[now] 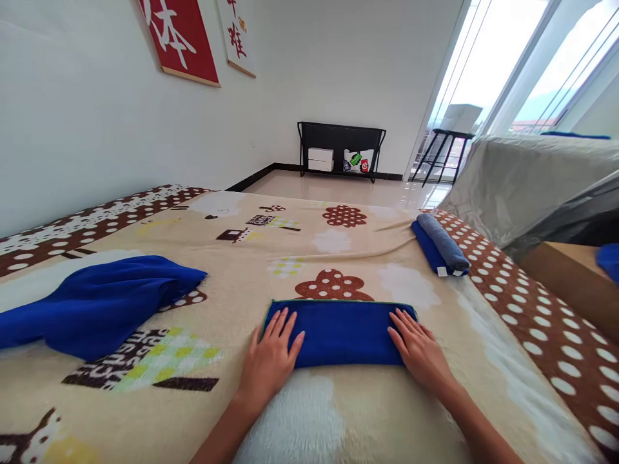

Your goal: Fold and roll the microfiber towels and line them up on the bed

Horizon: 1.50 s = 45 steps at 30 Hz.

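Observation:
A blue towel with a green-stitched edge lies folded into a flat, wide strip in front of me. My left hand rests on its left end, fingers stretched out. On the right end lies my right hand, also flat with the fingers extended. Off to the left, a loose blue cloth is spread in a rumpled heap. Towards the right edge sit a rolled grey-blue towel and a folded blue towel under it, with white tags showing.
All the cloths lie on a patterned beige blanket with a brown dotted border. Beyond it stands a black rack holding white boxes. To the right are a cardboard box, a plastic-covered piece of furniture and a black stool.

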Motion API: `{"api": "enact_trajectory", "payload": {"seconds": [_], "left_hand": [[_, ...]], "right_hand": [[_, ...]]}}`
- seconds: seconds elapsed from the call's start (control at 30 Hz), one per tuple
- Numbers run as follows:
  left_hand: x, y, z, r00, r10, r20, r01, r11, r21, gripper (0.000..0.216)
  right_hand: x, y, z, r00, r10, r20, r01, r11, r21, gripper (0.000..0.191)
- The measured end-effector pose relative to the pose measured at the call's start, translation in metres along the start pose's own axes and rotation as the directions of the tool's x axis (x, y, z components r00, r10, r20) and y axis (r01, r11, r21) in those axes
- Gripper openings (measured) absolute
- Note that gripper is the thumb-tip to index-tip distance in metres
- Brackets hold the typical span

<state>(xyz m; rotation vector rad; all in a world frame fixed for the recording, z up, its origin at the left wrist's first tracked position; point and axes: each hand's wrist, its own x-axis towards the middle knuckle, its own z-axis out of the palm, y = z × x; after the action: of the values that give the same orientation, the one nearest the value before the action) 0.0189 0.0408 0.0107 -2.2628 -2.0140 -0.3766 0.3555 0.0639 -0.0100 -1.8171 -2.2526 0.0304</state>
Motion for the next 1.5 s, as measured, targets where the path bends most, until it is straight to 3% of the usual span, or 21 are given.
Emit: {"api": "enact_trajectory", "payload": {"seconds": [0.1,0.17,0.27,0.37,0.43,0.57,0.7,0.8,0.9,0.97,1.07,1.17,1.3,1.5], "left_hand": [[-0.009,-0.017,-0.002,0.993,-0.088,-0.076,0.094,0.992,0.081,0.052],[-0.005,-0.001,-0.003,0.996,-0.003,-0.086,0.010,0.997,0.081,0.050],[0.012,0.040,0.000,0.974,0.228,0.010,-0.228,0.973,-0.025,0.049],[0.031,0.058,0.007,0.955,0.283,0.093,-0.274,0.957,-0.099,0.051],[0.037,0.043,0.011,0.975,0.206,0.089,-0.199,0.977,-0.083,0.053],[0.032,-0.022,0.013,0.998,0.021,0.065,-0.018,0.999,-0.040,0.054],[0.024,-0.059,0.010,0.994,-0.039,0.102,0.043,0.998,-0.038,0.053],[0.015,-0.059,-0.001,0.999,-0.008,-0.036,0.007,1.000,-0.017,0.051],[-0.005,-0.055,-0.019,0.960,0.206,-0.187,-0.209,0.978,0.008,0.048],[-0.025,-0.053,-0.028,0.915,0.351,-0.200,-0.353,0.935,0.026,0.049],[-0.051,-0.050,-0.030,0.881,0.442,-0.166,-0.440,0.897,0.052,0.056],[-0.061,-0.046,-0.018,0.897,0.403,-0.182,-0.404,0.914,0.036,0.057],[-0.047,-0.036,-0.004,0.934,0.289,-0.210,-0.289,0.957,0.027,0.047],[-0.029,-0.026,-0.033,0.969,0.240,-0.061,-0.236,0.969,0.068,0.028]], "right_hand": [[-0.007,0.017,0.002,0.998,0.041,-0.057,-0.044,0.998,-0.042,0.055],[-0.004,-0.002,0.002,0.997,0.005,-0.076,-0.008,0.999,-0.038,0.055],[0.011,-0.051,0.002,0.986,-0.165,0.001,0.164,0.985,0.060,0.053],[0.028,-0.071,0.004,0.966,-0.247,0.071,0.235,0.961,0.146,0.051],[0.032,-0.056,0.005,0.980,-0.186,0.068,0.175,0.974,0.140,0.052],[0.023,0.014,0.004,0.999,-0.020,0.036,0.017,0.995,0.093,0.057],[0.011,0.061,0.002,1.000,0.019,0.025,-0.021,0.997,0.081,0.056],[0.002,0.067,-0.001,1.000,0.016,-0.002,-0.016,0.998,0.068,0.055],[-0.015,0.067,-0.009,0.994,-0.047,-0.094,0.047,0.999,-0.003,0.051],[-0.032,0.067,-0.015,0.978,-0.155,-0.137,0.150,0.988,-0.048,0.045],[-0.055,0.067,-0.017,0.943,-0.301,-0.144,0.293,0.953,-0.075,0.043],[-0.062,0.060,-0.010,0.930,-0.324,-0.174,0.310,0.945,-0.107,0.051],[-0.049,0.045,-0.004,0.944,-0.242,-0.224,0.224,0.969,-0.100,0.044],[-0.041,0.029,-0.034,0.972,-0.159,-0.174,0.151,0.987,-0.055,0.025]]}}
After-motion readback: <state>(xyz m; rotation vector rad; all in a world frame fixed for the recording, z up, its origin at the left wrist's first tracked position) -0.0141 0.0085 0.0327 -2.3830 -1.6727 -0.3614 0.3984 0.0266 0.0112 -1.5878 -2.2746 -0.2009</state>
